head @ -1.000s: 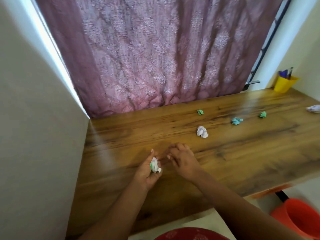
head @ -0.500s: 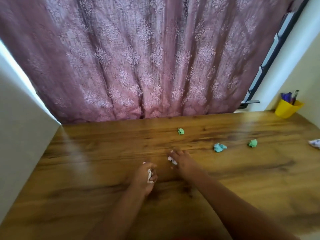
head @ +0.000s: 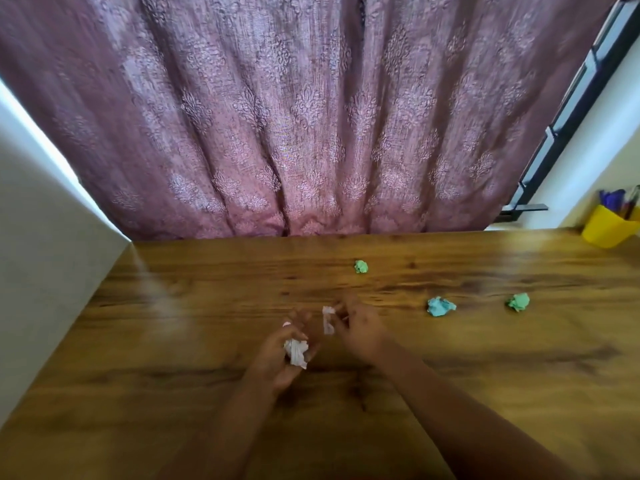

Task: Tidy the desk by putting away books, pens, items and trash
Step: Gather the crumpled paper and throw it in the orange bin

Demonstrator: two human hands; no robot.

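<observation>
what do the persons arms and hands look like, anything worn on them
Both forearms are bare as far as the frame shows: no sleeves, watch, bracelet or gloves. The left hand and right hand are bare too, with no rings that can be made out, though motion blur softens the fingers.

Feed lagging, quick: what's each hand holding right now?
Left hand: closed on a white paper wad.
Right hand: pinching a white paper scrap.

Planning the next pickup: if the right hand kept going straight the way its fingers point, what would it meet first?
The right hand, holding a white paper scrap, points up-left toward the curtain. Only bare desk lies in that line; the nearest green paper ball sits off to its right, though depth is unclear.
</observation>
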